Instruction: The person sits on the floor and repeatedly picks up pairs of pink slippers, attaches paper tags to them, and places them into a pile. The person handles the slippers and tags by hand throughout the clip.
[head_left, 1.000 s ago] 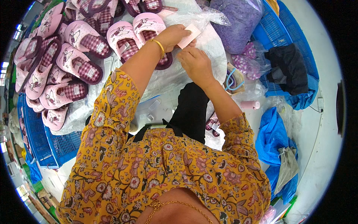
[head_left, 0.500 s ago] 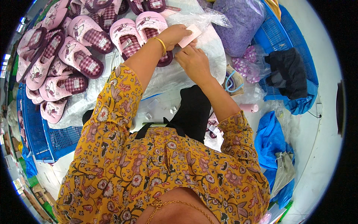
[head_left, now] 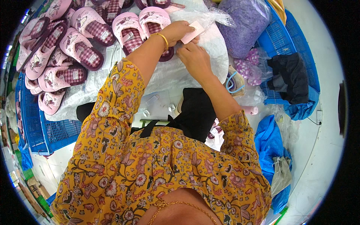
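Note:
My left hand [head_left: 175, 33], with a gold bracelet at the wrist, pinches a small pale pink card [head_left: 193, 32] between thumb and fingers. Just below the card, my right hand [head_left: 194, 59] is closed with its fingertips curled near the card's lower edge; what they grip, if anything, is hidden. A pair of pink slippers [head_left: 128, 24] with checked insoles lies to the left of the card, partly behind my left forearm. Both hands are over a table covered in white plastic sheeting [head_left: 165, 79].
Many more pink slippers [head_left: 92, 24] pile up at the left, beside blue plastic crates [head_left: 62, 133]. On the right are a clear bag of purple material [head_left: 242, 28], a blue basket [head_left: 278, 39] with a black cloth [head_left: 288, 77] over it, and a blue sheet [head_left: 270, 144].
Both hands stay at nearly the same place, with the card still in my left hand and slightly turned. The whole view has shifted a little.

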A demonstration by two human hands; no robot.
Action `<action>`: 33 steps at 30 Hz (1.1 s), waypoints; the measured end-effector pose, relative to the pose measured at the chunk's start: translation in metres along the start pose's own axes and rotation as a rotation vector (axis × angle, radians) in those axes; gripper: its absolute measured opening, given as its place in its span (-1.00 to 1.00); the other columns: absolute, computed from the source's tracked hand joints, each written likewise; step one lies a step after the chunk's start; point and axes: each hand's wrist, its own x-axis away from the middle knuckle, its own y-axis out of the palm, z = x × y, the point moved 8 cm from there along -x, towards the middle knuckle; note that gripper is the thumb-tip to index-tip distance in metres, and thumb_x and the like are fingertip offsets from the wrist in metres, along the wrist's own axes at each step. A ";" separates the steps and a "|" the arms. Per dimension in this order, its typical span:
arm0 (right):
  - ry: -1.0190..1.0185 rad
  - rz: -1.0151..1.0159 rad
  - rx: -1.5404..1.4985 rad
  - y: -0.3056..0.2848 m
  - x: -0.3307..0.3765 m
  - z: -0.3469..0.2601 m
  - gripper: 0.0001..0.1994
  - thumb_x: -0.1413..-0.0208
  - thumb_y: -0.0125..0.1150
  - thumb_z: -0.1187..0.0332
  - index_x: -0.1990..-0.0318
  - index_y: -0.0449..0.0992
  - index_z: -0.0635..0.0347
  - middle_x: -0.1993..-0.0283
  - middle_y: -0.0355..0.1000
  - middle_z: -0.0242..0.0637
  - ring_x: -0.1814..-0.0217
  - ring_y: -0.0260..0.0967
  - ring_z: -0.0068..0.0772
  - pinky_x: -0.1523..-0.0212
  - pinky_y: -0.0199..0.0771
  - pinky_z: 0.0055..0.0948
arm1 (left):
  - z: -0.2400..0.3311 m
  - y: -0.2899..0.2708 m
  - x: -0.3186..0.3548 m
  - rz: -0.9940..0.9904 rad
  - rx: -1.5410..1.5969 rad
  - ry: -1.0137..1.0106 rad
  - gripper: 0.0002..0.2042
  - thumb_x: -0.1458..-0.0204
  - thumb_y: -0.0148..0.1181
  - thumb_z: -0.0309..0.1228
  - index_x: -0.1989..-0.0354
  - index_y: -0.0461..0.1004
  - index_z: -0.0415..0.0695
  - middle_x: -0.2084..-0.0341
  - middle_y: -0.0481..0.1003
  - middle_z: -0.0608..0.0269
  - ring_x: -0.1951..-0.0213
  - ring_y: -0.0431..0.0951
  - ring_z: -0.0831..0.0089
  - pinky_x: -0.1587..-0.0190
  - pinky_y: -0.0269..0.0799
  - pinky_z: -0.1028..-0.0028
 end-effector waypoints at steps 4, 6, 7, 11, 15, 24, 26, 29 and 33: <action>-0.034 0.158 -0.060 -0.009 0.006 -0.001 -0.92 0.01 0.29 0.38 0.32 0.56 0.01 0.27 0.50 -0.40 0.31 0.47 -0.21 0.28 0.48 -0.26 | 0.000 0.000 0.000 0.042 0.025 -0.019 -0.75 -0.27 -0.05 -0.43 0.00 0.34 -0.35 0.18 0.57 -0.03 0.23 0.65 0.32 0.22 0.61 0.43; -0.007 0.187 -0.067 -0.009 0.008 0.001 -0.91 0.02 0.30 0.41 0.32 0.56 0.03 0.26 0.53 -0.39 0.33 0.48 -0.22 0.29 0.49 -0.27 | 0.003 0.000 0.004 0.067 0.014 -0.048 -0.75 -0.28 -0.05 -0.43 -0.01 0.34 -0.35 0.18 0.57 -0.04 0.23 0.65 0.33 0.22 0.62 0.44; -0.003 0.202 -0.076 -0.009 0.008 0.002 -0.90 0.03 0.31 0.42 0.32 0.56 0.04 0.28 0.54 -0.38 0.33 0.49 -0.21 0.29 0.50 -0.27 | 0.004 0.000 0.003 0.055 0.007 -0.037 -0.75 -0.28 -0.04 -0.43 -0.02 0.34 -0.35 0.17 0.57 -0.03 0.22 0.65 0.33 0.22 0.62 0.44; 0.057 0.202 -0.116 -0.005 0.011 0.010 -0.88 0.04 0.34 0.44 0.31 0.56 0.08 0.30 0.56 -0.34 0.30 0.51 -0.21 0.29 0.52 -0.28 | 0.002 0.000 0.000 0.026 -0.013 -0.018 -0.74 -0.28 -0.03 -0.42 -0.03 0.34 -0.34 0.16 0.57 -0.02 0.21 0.65 0.33 0.20 0.62 0.45; 0.109 0.185 -0.163 -0.007 0.009 0.009 -0.88 0.01 0.34 0.44 0.30 0.56 0.12 0.32 0.55 -0.27 0.28 0.51 -0.18 0.30 0.53 -0.30 | 0.000 -0.002 0.000 0.042 -0.012 -0.029 -0.74 -0.28 -0.03 -0.41 -0.03 0.35 -0.33 0.16 0.57 -0.01 0.21 0.64 0.32 0.20 0.60 0.45; -0.146 0.247 -0.214 -0.015 0.011 -0.024 -0.82 -0.02 0.25 0.45 0.19 0.46 0.11 0.24 0.48 -0.22 0.26 0.48 -0.13 0.30 0.54 -0.25 | -0.003 0.000 -0.006 0.020 -0.006 0.009 -0.74 -0.26 -0.03 -0.43 -0.01 0.33 -0.37 0.19 0.56 -0.07 0.23 0.65 0.26 0.25 0.63 0.41; -0.234 0.218 -0.316 -0.021 0.019 -0.063 -0.77 -0.02 0.23 0.46 0.14 0.41 0.14 0.20 0.47 -0.19 0.21 0.47 -0.09 0.26 0.55 -0.21 | -0.005 0.003 -0.008 0.016 0.029 0.010 -0.74 -0.26 -0.03 -0.44 -0.01 0.32 -0.38 0.19 0.56 -0.09 0.25 0.66 0.23 0.28 0.63 0.41; -0.202 0.106 -0.494 -0.044 0.028 -0.116 -0.79 -0.04 0.23 0.44 0.16 0.42 0.14 0.21 0.46 -0.15 0.20 0.47 -0.08 0.24 0.53 -0.21 | -0.002 0.002 -0.002 0.036 0.039 0.011 -0.74 -0.26 -0.03 -0.45 -0.01 0.31 -0.39 0.18 0.55 -0.13 0.26 0.66 0.22 0.31 0.64 0.44; -0.121 -0.061 -0.591 -0.060 0.031 -0.136 -0.87 -0.11 0.21 0.42 0.20 0.45 0.17 0.25 0.46 -0.17 0.26 0.47 -0.16 0.29 0.52 -0.25 | 0.004 0.004 0.003 0.017 0.040 0.030 -0.74 -0.26 -0.04 -0.45 -0.01 0.31 -0.40 0.18 0.54 -0.12 0.25 0.66 0.24 0.28 0.64 0.44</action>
